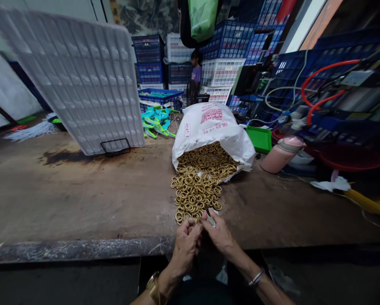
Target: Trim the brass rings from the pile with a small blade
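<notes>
At the table's front edge, my left hand (186,241) is closed, its thumb and fingers pinching a gold ring (198,220). Close beside it, my right hand (222,235) grips a small knife-like tool (210,219) with a dark end and a pale metal part; its exact kind is unclear. Both sets of fingertips nearly meet at the ring. Just beyond them lies a heap of gold rings (194,192), spilling from the mouth of a white woven sack (205,123) with red print. The sack lies on its side, with more rings inside.
A translucent ribbed plastic panel (91,84) leans upright in a black wire stand (115,146) on the wooden table (82,195). Right of the sack are a green tray (259,139) and a pink bottle (280,155). Stacked crates (223,72) and a person (196,70) are behind.
</notes>
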Demonstrator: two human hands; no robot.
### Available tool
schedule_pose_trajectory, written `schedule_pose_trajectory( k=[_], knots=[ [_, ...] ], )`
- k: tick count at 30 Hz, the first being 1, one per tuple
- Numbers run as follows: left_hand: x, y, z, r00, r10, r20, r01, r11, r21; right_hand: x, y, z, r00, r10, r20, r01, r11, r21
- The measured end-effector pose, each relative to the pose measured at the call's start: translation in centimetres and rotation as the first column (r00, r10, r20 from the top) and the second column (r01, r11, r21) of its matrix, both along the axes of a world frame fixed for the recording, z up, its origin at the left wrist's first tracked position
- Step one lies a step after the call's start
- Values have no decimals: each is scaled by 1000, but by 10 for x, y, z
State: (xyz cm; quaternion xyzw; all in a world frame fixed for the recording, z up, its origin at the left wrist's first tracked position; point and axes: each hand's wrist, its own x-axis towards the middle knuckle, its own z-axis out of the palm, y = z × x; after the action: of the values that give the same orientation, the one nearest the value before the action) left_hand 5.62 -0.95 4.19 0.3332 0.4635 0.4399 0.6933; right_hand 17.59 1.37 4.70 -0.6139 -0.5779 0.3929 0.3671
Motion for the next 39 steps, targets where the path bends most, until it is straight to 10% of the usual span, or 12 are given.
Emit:
schedule_pose_trajectory(
  k=[10,19,27,39],
  knots=[
    [-12,1,3,964,79,-252,37,906,423,-6,-1,4,992,123,-24,-123,992,-9],
    [-16,-4,1,991,-125,39,125,992,20,-6,0,-12,990,134,-53,-137,989,-49],
    [-16,-4,4,990,-62,127,65,998,-23,3,-5,-6,984,119,131,-118,993,-13],
    [-16,-2,-1,999,-26,-42,30,996,81,-3,-17,4,732,301,611,-332,941,-66]
  ],
)
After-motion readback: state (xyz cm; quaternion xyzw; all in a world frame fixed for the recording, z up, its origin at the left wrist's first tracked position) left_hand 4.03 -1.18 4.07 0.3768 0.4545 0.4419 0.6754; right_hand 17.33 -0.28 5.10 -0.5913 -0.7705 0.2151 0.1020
